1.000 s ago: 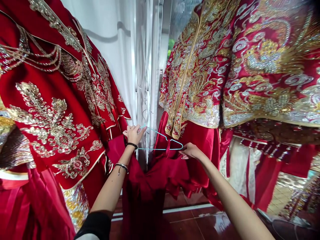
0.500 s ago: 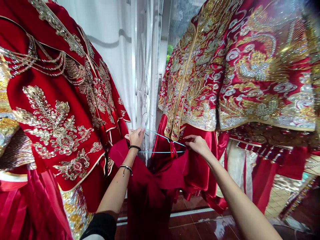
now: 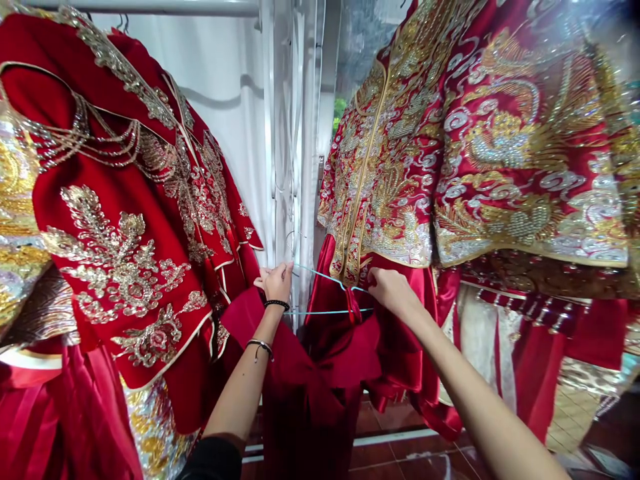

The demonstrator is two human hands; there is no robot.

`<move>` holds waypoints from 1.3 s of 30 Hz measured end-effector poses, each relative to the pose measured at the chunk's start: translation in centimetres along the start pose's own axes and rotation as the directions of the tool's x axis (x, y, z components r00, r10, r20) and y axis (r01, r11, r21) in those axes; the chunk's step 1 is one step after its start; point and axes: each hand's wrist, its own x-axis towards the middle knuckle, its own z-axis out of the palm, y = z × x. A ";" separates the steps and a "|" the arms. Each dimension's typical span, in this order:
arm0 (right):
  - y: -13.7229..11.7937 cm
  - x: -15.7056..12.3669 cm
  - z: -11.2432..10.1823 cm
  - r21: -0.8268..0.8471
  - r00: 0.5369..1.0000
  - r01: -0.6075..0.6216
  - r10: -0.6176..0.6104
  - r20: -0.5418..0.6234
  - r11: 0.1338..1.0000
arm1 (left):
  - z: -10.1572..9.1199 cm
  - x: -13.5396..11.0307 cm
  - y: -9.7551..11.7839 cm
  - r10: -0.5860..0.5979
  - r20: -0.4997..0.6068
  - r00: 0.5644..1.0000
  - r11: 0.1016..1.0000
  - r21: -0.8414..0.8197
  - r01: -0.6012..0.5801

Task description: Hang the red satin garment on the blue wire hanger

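Note:
A thin light-blue wire hanger hangs between two rows of garments, with a plain dark red satin cloth draped from it. My left hand is closed on the hanger's left end near its hook. My right hand is closed on the hanger's right corner, pinching the red cloth there. A black bead bracelet and a thin bangle sit on my left wrist.
A red jacket with gold embroidery hangs at the left from a metal rail. A red and gold embroidered jacket hangs at the right. White curtain and a white frame stand behind. Dark red floor tiles lie below.
My right hand has moved up from the lower bar to the hanger's right corner and closed on it. The view has tilted upward slightly, bringing the rail into sight.

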 end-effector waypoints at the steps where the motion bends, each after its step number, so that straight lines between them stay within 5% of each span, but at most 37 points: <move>1: -0.1 -0.2 0.0 -0.019 1.000 0.003 -0.003 0.030 1.000 | 0.0 0.1 -0.1 0.009 -0.005 1.000 1.000 0.010 -0.009; 4: -0.3 -0.6 0.2 -0.057 0.985 -0.066 0.075 0.154 0.996 | -0.4 0.3 -0.5 0.057 -0.004 0.998 0.994 0.094 -0.057; 9: -0.1 -1.1 0.4 0.057 0.893 -0.205 0.162 0.421 0.977 | -1.4 0.8 -1.4 0.122 0.102 0.987 0.971 0.195 -0.140; 14: 0.1 -0.2 0.1 0.186 0.979 -0.154 0.125 0.161 0.970 | -1.4 1.1 -1.8 0.160 0.114 0.980 0.966 0.185 -0.179; 20: -0.3 2.3 -0.3 0.106 0.997 -0.015 0.022 -0.067 0.994 | -0.9 0.8 -1.6 0.216 0.067 0.974 0.962 0.158 -0.224; 27: 0.5 4.0 -0.8 0.245 0.993 -0.042 0.067 -0.096 0.969 | -0.1 0.9 -1.4 0.215 0.045 0.976 0.969 0.119 -0.219; 35: -6.1 4.9 -2.1 0.300 0.968 0.214 -0.161 -0.192 0.930 | -0.2 0.8 -1.3 0.219 0.051 0.974 0.955 0.192 -0.225; 39: -6.4 4.9 -1.4 0.303 0.972 0.219 -0.235 0.019 0.928 | -1.1 0.7 -1.0 0.190 0.113 0.975 0.943 0.254 -0.214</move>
